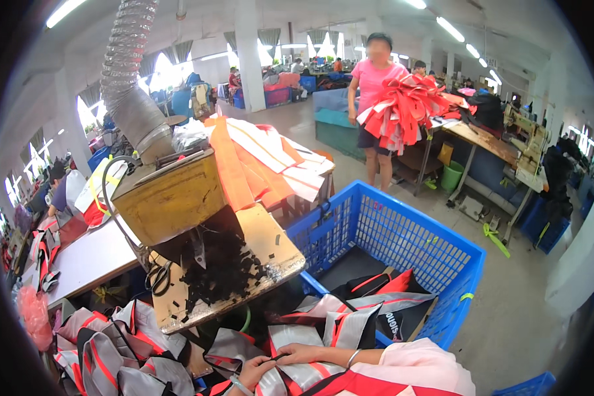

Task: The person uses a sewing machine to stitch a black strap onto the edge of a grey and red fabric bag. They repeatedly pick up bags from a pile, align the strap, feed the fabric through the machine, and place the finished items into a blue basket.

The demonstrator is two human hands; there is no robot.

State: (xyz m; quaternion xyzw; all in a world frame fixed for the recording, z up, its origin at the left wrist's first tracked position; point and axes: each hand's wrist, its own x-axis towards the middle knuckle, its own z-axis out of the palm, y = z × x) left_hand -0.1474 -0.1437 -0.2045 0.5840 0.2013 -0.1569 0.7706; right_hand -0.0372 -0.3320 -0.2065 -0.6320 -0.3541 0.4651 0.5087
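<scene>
The left hand (254, 373) has its fingers closed on the dark edge of a gray fabric piece (302, 373) with red stripes. The right hand (298, 354) meets it there, fingertips bent over the same edge, so the 2 hands nearly touch with little gap in either grip. The piece spreads below and between the hands, in front of the worktable's (264, 231) near edge and just outside the near-left corner of a blue basket (412, 228). More striped pieces (105, 350) are heaped beyond the worktable's near-left corner. Black scraps (221, 274) cover the middle of the worktable toward its near edge, beneath a yellow machine housing (171, 195). Past the basket's far edge, 1 person (376, 69) holds red and white strips (406, 109).
</scene>
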